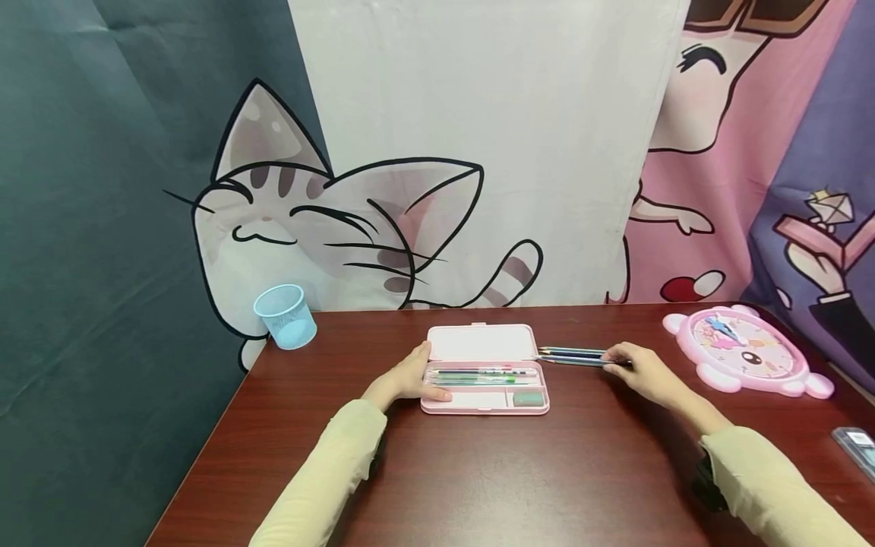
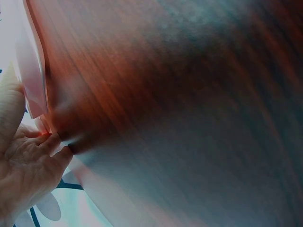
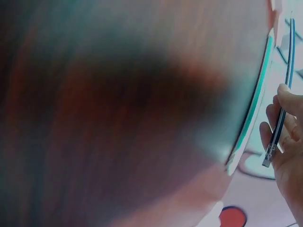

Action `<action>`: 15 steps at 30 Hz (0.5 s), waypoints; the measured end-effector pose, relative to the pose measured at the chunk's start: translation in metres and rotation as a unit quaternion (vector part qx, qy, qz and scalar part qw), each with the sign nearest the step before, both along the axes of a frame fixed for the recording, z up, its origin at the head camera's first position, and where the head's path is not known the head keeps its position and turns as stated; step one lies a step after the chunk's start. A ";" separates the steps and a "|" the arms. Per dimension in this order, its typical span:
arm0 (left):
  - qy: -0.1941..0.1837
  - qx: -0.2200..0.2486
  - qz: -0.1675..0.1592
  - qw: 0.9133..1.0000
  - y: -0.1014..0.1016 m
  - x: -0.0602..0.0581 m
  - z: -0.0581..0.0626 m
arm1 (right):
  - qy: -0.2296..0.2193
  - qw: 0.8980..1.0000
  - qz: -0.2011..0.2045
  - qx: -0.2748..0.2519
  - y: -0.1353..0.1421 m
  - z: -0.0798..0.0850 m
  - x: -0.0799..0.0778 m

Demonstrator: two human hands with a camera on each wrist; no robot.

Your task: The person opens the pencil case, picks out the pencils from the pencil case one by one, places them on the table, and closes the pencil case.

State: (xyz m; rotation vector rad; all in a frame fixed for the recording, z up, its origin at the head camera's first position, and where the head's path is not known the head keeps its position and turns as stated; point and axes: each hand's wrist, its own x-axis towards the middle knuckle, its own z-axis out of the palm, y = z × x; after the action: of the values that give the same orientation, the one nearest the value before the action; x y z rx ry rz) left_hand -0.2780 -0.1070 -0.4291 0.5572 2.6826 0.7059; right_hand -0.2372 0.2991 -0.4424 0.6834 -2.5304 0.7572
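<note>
A pink pencil case (image 1: 484, 410) lies with its lid (image 1: 481, 343) folded back. Several pens (image 1: 478, 377) fill its rear compartment, and a grey-green eraser (image 1: 528, 398) sits front right. My left hand (image 1: 410, 374) holds the case's left side, thumb over the front compartment, fingers along the outer edge. In the left wrist view that hand (image 2: 28, 161) is beside the pink edge. My right hand (image 1: 639, 370) pinches a dark pencil (image 3: 287, 85) near its eraser end, clear in the right wrist view. Another pencil (image 3: 253, 101) lies on the table, right of the case.
A light-blue mesh cup (image 1: 287, 317) stands at the table's back left. On the right lies a pink bear-shaped clock (image 1: 748, 351). A dark flat package (image 1: 856, 448) is at the right edge. Behind the brown table (image 1: 506, 486) hangs a cartoon curtain (image 1: 513, 114).
</note>
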 end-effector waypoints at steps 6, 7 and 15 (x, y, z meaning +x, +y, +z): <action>-0.009 0.001 0.005 1.000 -0.001 0.002 0.003 | 0.002 1.000 -0.005 0.028 0.017 -0.008 0.003; -0.011 0.000 0.006 1.000 -0.001 0.002 0.003 | 0.001 0.999 -0.011 0.039 0.018 -0.008 0.003; 0.000 0.008 -0.003 1.000 -0.001 0.001 0.001 | 0.018 0.992 -0.049 0.117 0.016 -0.008 -0.004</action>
State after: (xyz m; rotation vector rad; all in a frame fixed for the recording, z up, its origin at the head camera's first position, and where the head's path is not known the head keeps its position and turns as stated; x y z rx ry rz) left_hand -0.2770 -0.1075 -0.4285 0.5695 2.6763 0.7270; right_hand -0.2408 0.3150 -0.4501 0.6353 -2.6229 0.4159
